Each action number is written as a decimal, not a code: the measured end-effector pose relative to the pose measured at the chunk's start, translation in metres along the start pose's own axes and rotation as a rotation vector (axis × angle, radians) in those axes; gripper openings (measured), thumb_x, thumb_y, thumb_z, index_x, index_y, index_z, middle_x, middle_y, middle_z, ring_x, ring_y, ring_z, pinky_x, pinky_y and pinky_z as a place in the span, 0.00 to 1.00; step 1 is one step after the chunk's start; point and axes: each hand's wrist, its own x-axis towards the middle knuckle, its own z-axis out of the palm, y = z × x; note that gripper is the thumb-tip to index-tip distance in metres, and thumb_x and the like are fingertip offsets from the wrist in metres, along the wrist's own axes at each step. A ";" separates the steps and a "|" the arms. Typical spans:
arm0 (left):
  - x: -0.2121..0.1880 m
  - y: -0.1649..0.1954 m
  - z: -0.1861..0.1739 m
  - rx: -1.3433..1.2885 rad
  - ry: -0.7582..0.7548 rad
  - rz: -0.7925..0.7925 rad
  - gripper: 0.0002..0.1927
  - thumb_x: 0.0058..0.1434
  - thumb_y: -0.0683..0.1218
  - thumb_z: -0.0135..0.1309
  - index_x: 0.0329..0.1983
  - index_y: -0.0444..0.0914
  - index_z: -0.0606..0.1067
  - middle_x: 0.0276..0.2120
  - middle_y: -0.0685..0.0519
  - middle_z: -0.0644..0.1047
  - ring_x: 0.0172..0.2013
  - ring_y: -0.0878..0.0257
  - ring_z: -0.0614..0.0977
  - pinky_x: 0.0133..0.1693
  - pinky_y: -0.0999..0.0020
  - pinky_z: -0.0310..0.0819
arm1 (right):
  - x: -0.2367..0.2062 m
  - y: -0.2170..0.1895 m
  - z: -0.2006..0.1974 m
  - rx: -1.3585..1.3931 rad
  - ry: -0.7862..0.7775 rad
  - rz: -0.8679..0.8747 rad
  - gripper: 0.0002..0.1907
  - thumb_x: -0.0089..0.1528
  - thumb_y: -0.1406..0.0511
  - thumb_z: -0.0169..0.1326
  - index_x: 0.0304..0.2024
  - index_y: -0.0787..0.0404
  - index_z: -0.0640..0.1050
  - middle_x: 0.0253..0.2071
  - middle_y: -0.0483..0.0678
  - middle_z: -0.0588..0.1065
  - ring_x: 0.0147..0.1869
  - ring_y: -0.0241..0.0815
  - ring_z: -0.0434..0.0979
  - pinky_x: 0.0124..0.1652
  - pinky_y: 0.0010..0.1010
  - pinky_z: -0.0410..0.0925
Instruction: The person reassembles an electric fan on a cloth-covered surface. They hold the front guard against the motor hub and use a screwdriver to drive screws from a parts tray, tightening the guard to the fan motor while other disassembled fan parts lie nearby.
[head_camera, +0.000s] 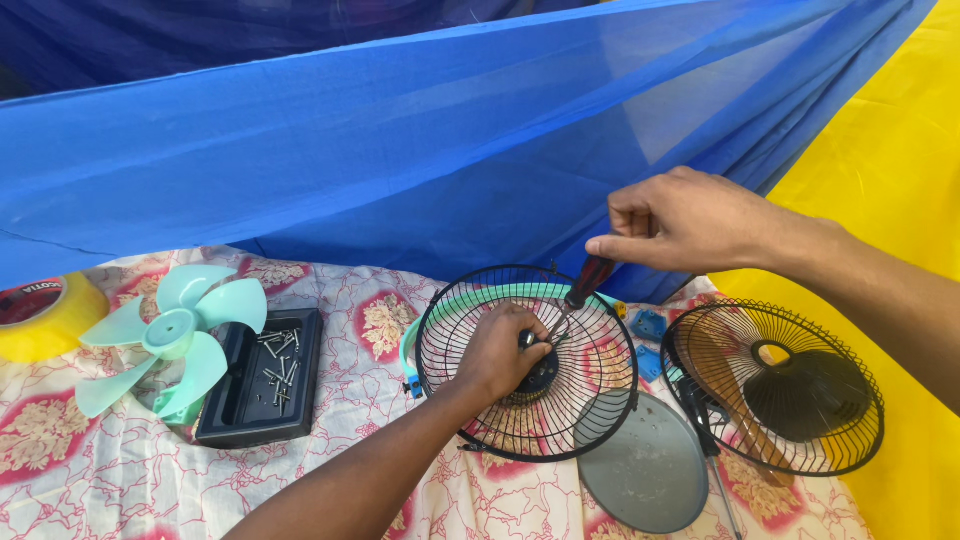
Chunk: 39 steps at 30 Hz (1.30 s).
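Blue netting (400, 150) walls off rear; screw tray (262, 378) left, second grille (775, 385) right; cloth (130, 480) free in front.

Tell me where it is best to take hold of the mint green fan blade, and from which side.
Take the mint green fan blade by its round centre hub, coming from above. The hub faces up and stands clear, while the thin curved vanes spread around it and one overlaps the black tray of screws.
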 end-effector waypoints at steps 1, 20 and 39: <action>0.001 0.000 -0.001 -0.001 0.005 -0.001 0.09 0.53 0.44 0.67 0.35 0.36 0.81 0.44 0.47 0.79 0.50 0.52 0.79 0.56 0.59 0.70 | 0.000 0.001 0.000 0.030 0.016 -0.018 0.22 0.61 0.47 0.60 0.45 0.55 0.82 0.35 0.50 0.82 0.39 0.45 0.84 0.39 0.38 0.74; 0.002 -0.005 0.003 -0.057 0.018 -0.031 0.11 0.52 0.48 0.69 0.33 0.37 0.82 0.41 0.46 0.79 0.47 0.54 0.81 0.54 0.60 0.73 | -0.008 -0.020 0.010 -0.279 -0.023 0.113 0.30 0.66 0.42 0.51 0.34 0.60 0.82 0.26 0.55 0.80 0.32 0.51 0.81 0.37 0.41 0.72; -0.001 -0.003 0.008 0.053 0.012 -0.013 0.16 0.51 0.51 0.70 0.36 0.39 0.79 0.43 0.48 0.78 0.53 0.51 0.77 0.59 0.56 0.65 | -0.010 -0.018 0.031 -0.171 0.097 0.047 0.24 0.68 0.46 0.53 0.34 0.57 0.85 0.20 0.52 0.77 0.27 0.48 0.78 0.32 0.37 0.69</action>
